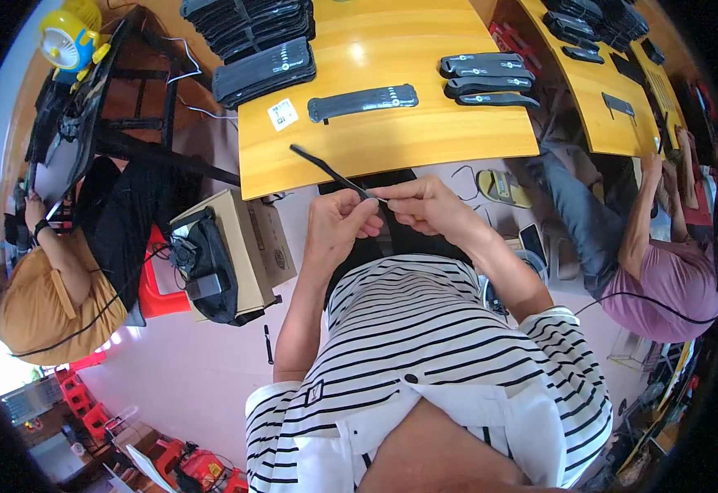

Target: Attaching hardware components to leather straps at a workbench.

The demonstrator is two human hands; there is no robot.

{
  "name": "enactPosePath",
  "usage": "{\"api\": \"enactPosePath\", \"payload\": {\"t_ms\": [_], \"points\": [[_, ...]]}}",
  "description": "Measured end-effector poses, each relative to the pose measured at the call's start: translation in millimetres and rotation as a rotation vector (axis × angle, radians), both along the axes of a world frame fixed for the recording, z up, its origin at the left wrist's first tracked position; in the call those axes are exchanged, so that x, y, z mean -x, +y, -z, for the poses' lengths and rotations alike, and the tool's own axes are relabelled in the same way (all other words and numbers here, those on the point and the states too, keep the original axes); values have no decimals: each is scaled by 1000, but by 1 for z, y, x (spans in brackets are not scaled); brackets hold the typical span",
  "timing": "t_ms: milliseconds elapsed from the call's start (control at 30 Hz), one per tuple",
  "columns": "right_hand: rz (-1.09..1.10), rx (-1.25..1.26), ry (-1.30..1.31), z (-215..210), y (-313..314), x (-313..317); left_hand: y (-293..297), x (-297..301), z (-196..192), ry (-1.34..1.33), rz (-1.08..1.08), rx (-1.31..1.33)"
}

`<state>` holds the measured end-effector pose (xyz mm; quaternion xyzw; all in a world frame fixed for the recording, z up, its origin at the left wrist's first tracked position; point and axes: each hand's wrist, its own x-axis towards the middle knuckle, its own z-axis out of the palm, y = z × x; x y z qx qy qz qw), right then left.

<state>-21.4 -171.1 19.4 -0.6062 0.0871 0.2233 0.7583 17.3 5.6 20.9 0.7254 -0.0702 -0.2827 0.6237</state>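
A thin black strap (326,167) is pinched at its near end, in front of the table's near edge, and its free end slants up and left over the tabletop. My left hand (337,223) closes thumb and fingers on it. My right hand (431,205) meets the left one, its thumb and forefinger closed on the same end of the strap. The fingers hide the exact tip. Beyond the hands, a flat black band (363,103) with pale printing lies crosswise on the yellow table (457,135).
Stacked black bands (264,72) stand at the table's left, folded black bands (489,80) at its right. A white label (282,115) lies near the left edge. A cardboard box (231,222) with a black bag stands at lower left. Other people sit at tables on both sides.
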Motion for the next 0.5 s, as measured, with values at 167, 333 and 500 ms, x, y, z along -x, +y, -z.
{"api": "enactPosePath", "payload": {"t_ms": [167, 333, 500], "points": [[-65, -355, 190, 1, -10, 1, 3, 0, -2, -77, 39, 12], [-63, -595, 273, 10, -8, 5, 3, 5, -6, -148, 21, 48], [47, 242, -401, 7, 17, 11, -2, 7, -5, -168, -76, 19]]}}
